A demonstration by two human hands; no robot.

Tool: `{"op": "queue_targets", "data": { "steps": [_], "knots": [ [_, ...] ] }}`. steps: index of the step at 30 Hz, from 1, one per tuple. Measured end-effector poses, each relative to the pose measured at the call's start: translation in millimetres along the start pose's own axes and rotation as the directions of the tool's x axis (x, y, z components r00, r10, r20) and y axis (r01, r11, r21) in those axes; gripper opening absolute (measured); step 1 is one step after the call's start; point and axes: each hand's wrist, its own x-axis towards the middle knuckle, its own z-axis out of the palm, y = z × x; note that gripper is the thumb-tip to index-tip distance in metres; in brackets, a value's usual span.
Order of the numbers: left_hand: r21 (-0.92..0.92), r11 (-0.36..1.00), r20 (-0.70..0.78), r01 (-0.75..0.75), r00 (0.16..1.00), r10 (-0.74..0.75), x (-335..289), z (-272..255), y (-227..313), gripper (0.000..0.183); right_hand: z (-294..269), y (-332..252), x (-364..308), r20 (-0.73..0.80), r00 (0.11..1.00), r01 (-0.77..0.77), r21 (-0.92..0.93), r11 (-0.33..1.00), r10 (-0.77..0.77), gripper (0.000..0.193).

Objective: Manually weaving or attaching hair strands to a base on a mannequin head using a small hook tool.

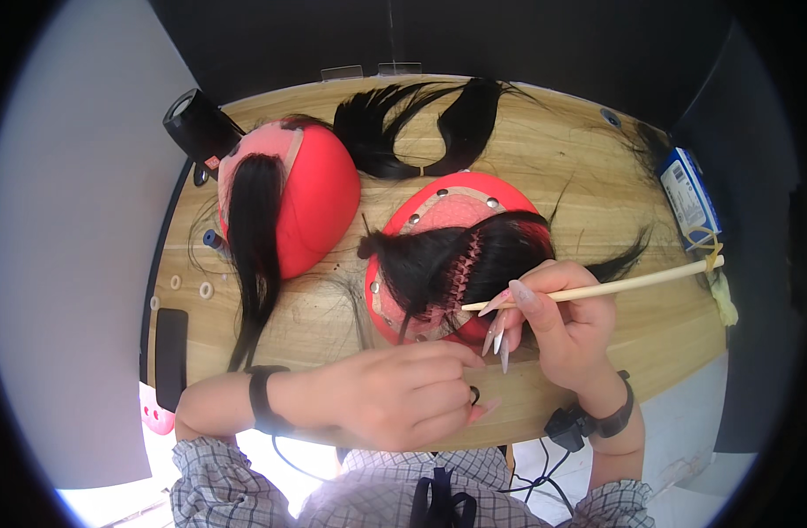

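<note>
A red head form (475,187) lies in the middle of the table, with a net wig cap (447,214) pinned over it by several metal studs. Black hair (500,264) covers part of the cap, split by a row of small knots or stitches (459,277). Pinched in my right hand (566,326) is a pale wooden stick (636,283), its thin tip close to the lower end of that row. My left hand (408,392) is closed in front of the form's near edge, fingers curled. What it holds, if anything, is hidden.
Left of it sits another red head form (324,202) with a black hair strand. A tied hair bundle (469,128) lies behind. Around the edges are a black cylinder (199,128), a blue-white box (687,195), a dark flat object (171,356) and small rings (206,290).
</note>
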Motion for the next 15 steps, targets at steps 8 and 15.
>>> {"op": "queue_targets", "data": {
  "steps": [8,15],
  "knots": [
    [-0.041,0.999,0.035,0.032,0.999,-0.031,-2.2,-2.4,0.4,0.021,0.8,0.3,2.8,0.003,0.998,0.055,-0.103,0.993,-0.055,0.01],
    [-0.044,0.998,0.061,0.048,0.997,-0.046,-2.4,-2.7,0.9,0.021,0.6,1.4,2.4,0.016,0.992,0.126,-0.219,0.968,-0.126,0.009]
  ]
}}
